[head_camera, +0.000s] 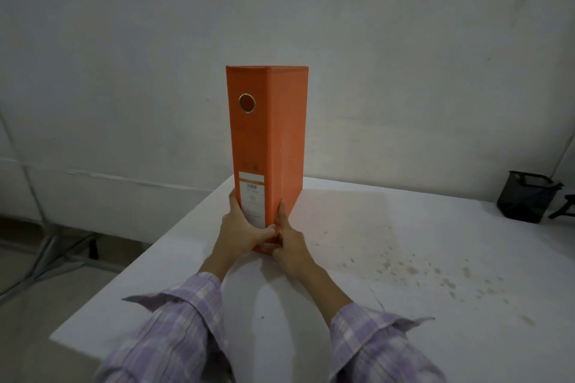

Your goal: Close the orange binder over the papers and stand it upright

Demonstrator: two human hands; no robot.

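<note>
Fingers (234,207) of the left hand (241,227) wrap the spine's lower left edge; the right hand (287,239) presses its thumb flat on the cover. Between them the closed orange binder (267,140) stands upright on the white table (404,258), near its far left corner.

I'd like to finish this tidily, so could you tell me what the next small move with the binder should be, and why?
Probably ease both hands off, one at a time. The orange binder already stands closed and upright on the white table, spine toward the camera, with the left hand and right hand clasping its base.
</note>
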